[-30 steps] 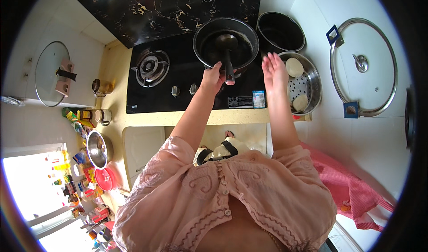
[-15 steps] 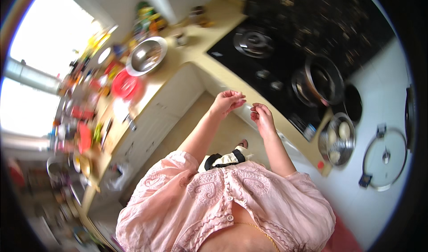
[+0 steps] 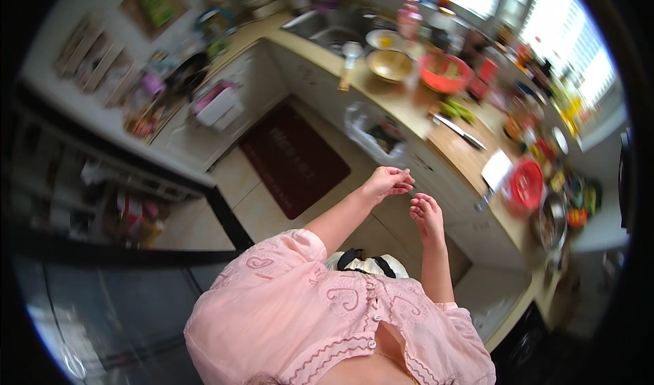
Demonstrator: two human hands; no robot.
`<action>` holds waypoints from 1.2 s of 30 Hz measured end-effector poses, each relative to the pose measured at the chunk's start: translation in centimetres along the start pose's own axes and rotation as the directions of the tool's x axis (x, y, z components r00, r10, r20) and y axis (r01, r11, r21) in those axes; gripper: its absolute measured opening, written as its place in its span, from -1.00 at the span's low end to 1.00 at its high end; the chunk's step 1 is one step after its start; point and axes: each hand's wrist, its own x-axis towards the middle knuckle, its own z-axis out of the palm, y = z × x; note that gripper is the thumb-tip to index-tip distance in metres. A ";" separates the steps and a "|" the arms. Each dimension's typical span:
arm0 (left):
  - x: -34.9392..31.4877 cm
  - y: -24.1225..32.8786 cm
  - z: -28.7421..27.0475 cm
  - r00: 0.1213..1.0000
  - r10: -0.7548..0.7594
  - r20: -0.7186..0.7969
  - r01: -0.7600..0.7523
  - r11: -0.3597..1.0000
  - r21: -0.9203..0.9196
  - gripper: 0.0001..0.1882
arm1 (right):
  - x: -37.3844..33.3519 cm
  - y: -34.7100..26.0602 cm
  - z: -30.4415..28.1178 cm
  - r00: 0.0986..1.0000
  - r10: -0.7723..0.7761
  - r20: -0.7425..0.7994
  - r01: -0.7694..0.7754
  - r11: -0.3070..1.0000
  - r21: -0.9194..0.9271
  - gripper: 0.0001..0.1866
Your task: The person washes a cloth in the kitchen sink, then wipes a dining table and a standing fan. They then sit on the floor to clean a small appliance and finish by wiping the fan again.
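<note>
Both my hands are held up in front of my body, over the tiled floor and away from the counter. My left hand (image 3: 390, 182) is closed, with thumb and fingertips drawn together; whatever they may hold is too small to make out. Just to its right and a little nearer, my right hand (image 3: 427, 214) has loosely bent fingers, slightly apart, with nothing visible in them. A short dark sliver shows in the narrow gap between the hands; I cannot tell whether it is an object.
Along the counter are a cutting board (image 3: 462, 155), a knife (image 3: 460, 131), green vegetables (image 3: 458, 110), a red basin (image 3: 446, 73), a yellow bowl (image 3: 390, 66) and a metal bowl (image 3: 550, 220). A plastic bag (image 3: 368, 133) hangs on the cabinets. A dark red mat (image 3: 294, 157) covers part of the floor.
My view and body have turned left, from the stove toward the sink side and the floor mat. The hands stay close together, the right one now lower relative to the left.
</note>
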 end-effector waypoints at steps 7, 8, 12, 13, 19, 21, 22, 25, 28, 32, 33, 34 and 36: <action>-5.9 6.9 -15.5 0.881 0.203 -0.427 -0.327 0.914 -0.240 -0.72 | 11.9 0.8 15.0 0.901 0.257 0.350 -0.155 0.943 -0.294 -0.85; -6.4 7.6 -17.4 0.848 0.222 -0.481 -0.375 0.893 -0.247 -0.71 | 13.2 1.1 16.9 0.887 0.268 0.376 -0.146 0.935 -0.323 -0.82; -7.1 10.2 -25.0 0.748 0.318 -0.582 -0.541 0.800 -0.260 -0.68 | 18.9 2.0 23.5 0.844 0.366 0.393 -0.158 0.868 -0.470 -0.81; -7.2 11.1 -26.9 0.732 0.352 -0.583 -0.571 0.783 -0.245 -0.68 | 20.3 2.0 25.3 0.831 0.387 0.400 -0.168 0.859 -0.484 -0.81; -8.2 16.5 -36.6 0.604 0.324 -0.728 -0.671 0.700 -0.245 -0.61 | 30.3 2.0 35.3 0.773 0.400 0.493 -0.085 0.835 -0.543 -0.83; -8.7 18.5 -39.6 0.541 0.308 -0.783 -0.716 0.657 -0.236 -0.61 | 33.1 2.2 38.7 0.756 0.408 0.512 -0.060 0.822 -0.567 -0.85; -9.3 19.7 -41.1 0.523 0.343 -0.780 -0.741 0.635 -0.218 -0.60 | 33.5 2.0 41.1 0.753 0.411 0.514 -0.032 0.803 -0.595 -0.85; -10.8 22.1 -45.7 0.478 0.267 -0.837 -0.745 0.629 -0.224 -0.59 | 36.2 3.3 46.7 0.723 0.457 0.519 -0.012 0.758 -0.652 -0.84; -11.9 24.1 -52.3 0.342 0.176 -0.923 -0.750 0.643 -0.155 -0.63 | 38.3 5.4 52.6 0.689 0.467 0.555 0.005 0.762 -0.648 -0.83; -12.9 26.4 -61.2 0.209 0.104 -0.972 -0.696 0.715 -0.073 -0.60 | 40.0 9.3 61.1 0.666 0.474 0.577 0.049 0.744 -0.667 -0.78; -13.0 27.1 -63.1 0.209 0.098 -0.973 -0.665 0.744 -0.068 -0.58 | 40.2 10.3 63.3 0.666 0.472 0.578 0.056 0.740 -0.670 -0.76; -12.6 27.2 -65.5 0.288 0.099 -0.953 -0.612 0.784 -0.104 -0.51 | 40.8 12.0 65.2 0.654 0.460 0.601 0.099 0.735 -0.671 -0.72; -11.7 29.6 -66.2 0.538 0.072 -0.840 -0.578 0.756 -0.306 -0.40 | 42.1 14.8 69.1 0.688 0.424 0.589 0.160 0.703 -0.693 -0.62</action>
